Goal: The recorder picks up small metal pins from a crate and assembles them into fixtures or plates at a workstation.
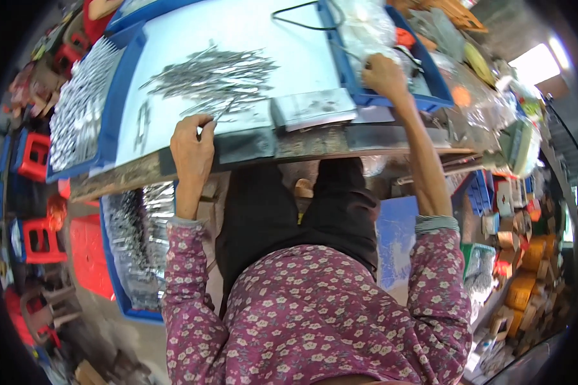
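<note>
My left hand (192, 144) is at the table's front edge, thumb and forefinger pinched. A thin silver metal piece (223, 109) runs from its fingertips toward a loose heap of slim metal pieces (212, 72) on the white tabletop. My right hand (385, 76) reaches into a blue tray (424, 101) at the right, its fingers curled beside clear plastic bags (369, 22). What those fingers hold is hidden. Between my hands lies a pale flat block (315, 108) by the edge. A pair of metal pieces (142, 125) lies apart, left of the heap.
A blue tray (112, 119) packed with metal pieces flanks the left side. Another blue bin (112, 256) of metal parts is below the table, near red stools (37, 157). A black loop (305, 8) lies at the back. Boxes (523, 289) crowd the right.
</note>
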A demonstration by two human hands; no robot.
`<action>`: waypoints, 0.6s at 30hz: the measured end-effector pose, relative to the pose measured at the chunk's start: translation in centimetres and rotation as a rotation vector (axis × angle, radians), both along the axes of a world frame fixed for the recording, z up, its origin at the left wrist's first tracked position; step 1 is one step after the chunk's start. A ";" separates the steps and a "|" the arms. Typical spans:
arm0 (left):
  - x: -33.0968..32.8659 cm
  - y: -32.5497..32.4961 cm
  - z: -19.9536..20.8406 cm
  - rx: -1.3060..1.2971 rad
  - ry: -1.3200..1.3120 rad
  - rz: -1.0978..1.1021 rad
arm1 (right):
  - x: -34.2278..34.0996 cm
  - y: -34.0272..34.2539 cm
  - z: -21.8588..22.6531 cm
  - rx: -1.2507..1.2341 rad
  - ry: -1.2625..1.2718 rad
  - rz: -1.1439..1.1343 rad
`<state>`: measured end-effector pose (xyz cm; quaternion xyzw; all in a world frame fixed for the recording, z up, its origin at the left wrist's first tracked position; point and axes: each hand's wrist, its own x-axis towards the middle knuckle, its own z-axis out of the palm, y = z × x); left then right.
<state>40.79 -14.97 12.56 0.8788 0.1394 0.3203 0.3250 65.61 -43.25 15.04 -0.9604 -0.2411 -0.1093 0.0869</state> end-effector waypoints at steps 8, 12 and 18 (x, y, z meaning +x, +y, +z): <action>-3.5 6.6 -1.3 0.023 0.014 0.332 | 1.6 -0.6 -0.5 -0.054 0.052 0.029; -3.9 8.3 -1.5 0.051 0.074 0.432 | 1.6 -0.4 -0.7 -0.073 0.027 0.028; -2.6 9.2 -2.3 0.264 0.158 0.464 | 1.5 0.0 -0.5 -0.067 0.060 -0.041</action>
